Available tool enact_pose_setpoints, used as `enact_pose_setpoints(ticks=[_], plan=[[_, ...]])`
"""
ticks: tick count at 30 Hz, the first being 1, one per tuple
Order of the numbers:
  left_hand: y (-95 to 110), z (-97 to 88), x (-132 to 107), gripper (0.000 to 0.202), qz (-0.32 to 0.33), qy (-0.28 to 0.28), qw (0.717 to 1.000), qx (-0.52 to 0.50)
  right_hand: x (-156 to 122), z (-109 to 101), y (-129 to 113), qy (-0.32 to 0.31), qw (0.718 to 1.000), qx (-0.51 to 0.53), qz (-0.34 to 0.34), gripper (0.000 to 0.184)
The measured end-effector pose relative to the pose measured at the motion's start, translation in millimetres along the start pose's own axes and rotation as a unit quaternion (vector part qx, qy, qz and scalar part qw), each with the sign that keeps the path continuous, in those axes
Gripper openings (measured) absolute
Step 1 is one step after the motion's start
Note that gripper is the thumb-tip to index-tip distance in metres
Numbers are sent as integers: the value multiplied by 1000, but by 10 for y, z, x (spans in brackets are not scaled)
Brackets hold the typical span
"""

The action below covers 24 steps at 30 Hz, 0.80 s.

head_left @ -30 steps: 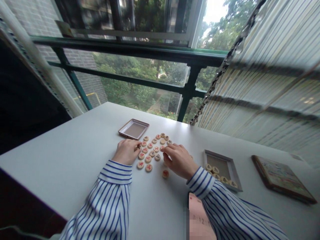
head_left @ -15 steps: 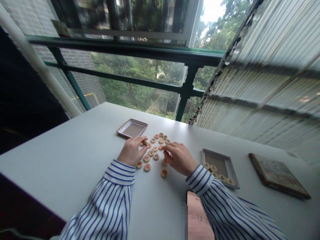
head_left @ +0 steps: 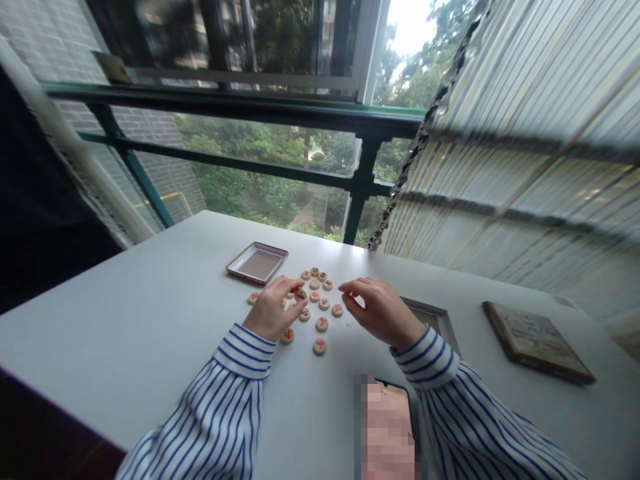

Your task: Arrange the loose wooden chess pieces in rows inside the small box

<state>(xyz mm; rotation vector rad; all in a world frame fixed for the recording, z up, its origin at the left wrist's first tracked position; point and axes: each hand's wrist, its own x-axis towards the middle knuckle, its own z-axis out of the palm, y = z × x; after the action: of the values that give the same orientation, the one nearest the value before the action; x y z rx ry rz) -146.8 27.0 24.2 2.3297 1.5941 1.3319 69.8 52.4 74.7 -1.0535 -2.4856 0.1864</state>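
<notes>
Several round wooden xiangqi pieces (head_left: pixel 322 324) with red or black characters lie scattered on the white table, some hidden behind my left hand (head_left: pixel 274 308). Between its thumb and fingers, that hand pinches a xiangqi piece (head_left: pixel 300 295) with a dark character, raised over the others. My right hand (head_left: pixel 383 308) hovers to the right of the group, fingers curved and thumb apart, with nothing visible in it. A red-marked piece (head_left: pixel 337 310) is the nearest to its fingertips. One piece (head_left: pixel 315 284) at the back shows a plain face.
A shallow box lid or tray (head_left: pixel 257 263) lies at the back left. Another grey-rimmed tray (head_left: pixel 447 327) is partly covered by my right arm. Further right rests a flat, picture-covered box (head_left: pixel 540 343). A phone (head_left: pixel 387 427) lies at the front. Beyond the table stands a green railing (head_left: pixel 240 110).
My right hand has drawn back to the right, away from the pieces. My left hand, still pinching its piece, has moved slightly right over the group. The view has shifted a little.
</notes>
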Motion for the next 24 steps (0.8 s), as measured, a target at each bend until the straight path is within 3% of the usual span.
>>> enact_pose_setpoints(ticks=[6, 14, 24], plan=[[206, 84, 59, 18, 20, -40, 999, -28, -271, -214, 143, 7, 1000, -10, 22, 20], [483, 199, 183, 21, 64, -77, 994, -33, -541, -315, 320, 10, 999, -14, 46, 20], [975, 465, 526, 29, 100, -108, 987, -66, -711, -479, 461, 50, 995, 36, 83, 20]])
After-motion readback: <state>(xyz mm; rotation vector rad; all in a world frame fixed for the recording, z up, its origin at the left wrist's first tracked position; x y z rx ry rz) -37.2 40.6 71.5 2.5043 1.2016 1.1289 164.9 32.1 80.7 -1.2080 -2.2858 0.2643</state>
